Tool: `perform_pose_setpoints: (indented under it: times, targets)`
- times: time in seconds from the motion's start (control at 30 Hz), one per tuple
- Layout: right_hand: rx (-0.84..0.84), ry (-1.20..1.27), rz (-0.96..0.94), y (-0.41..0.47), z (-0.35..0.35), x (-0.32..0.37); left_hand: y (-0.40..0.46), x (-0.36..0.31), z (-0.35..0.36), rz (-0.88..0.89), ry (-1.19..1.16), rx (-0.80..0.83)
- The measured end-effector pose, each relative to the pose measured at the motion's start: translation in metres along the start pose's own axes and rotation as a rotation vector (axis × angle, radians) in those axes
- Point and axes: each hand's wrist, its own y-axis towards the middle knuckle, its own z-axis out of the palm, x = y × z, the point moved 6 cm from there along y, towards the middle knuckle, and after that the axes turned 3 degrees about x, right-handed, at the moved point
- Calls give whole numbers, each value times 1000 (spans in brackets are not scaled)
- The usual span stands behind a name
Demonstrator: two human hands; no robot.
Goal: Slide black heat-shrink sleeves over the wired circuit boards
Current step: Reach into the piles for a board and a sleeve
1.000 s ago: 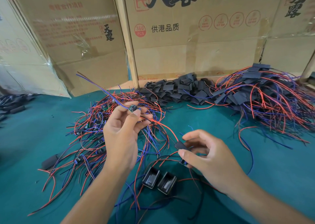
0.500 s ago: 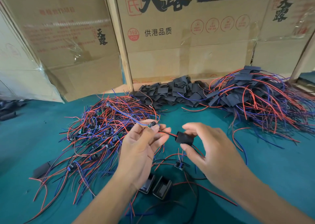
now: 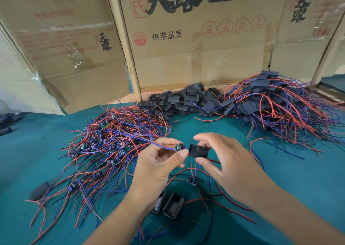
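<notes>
Tall cardboard boxes [image 3: 186,39] stood behind a counter [image 3: 28,160] covered with green cloth. On it lay a heap of bare wired circuit boards [image 3: 112,136], a pile of empty black sleeves [image 3: 186,101] and a pile of finished sleeved boards [image 3: 280,103]. The left hand [image 3: 158,166] pinched one small circuit board [image 3: 178,147] by its edge, and the right hand [image 3: 227,162] gripped a black heat-shrink sleeve [image 3: 198,150], its mouth just beside the board and facing it. The red lead seemed to pass into the sleeve. In my judgement, a component could catch on the rim if the board entered tilted, and the soft sleeve could then fold shut.
</notes>
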Motion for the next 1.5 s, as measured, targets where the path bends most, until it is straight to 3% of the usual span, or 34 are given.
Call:
perform_pose_setpoints:
  times: [0.13,0.63,1.5]
  targets:
    - [-15,-2,13,-1,-2,-1,-2,0,5,-42,-51,69]
    - [0,121,-13,-1,0,-2,-1,3,4,-160,-284,75]
    - [-166,225,-57,-3,6,-10,-4,14,6,-375,-292,60]
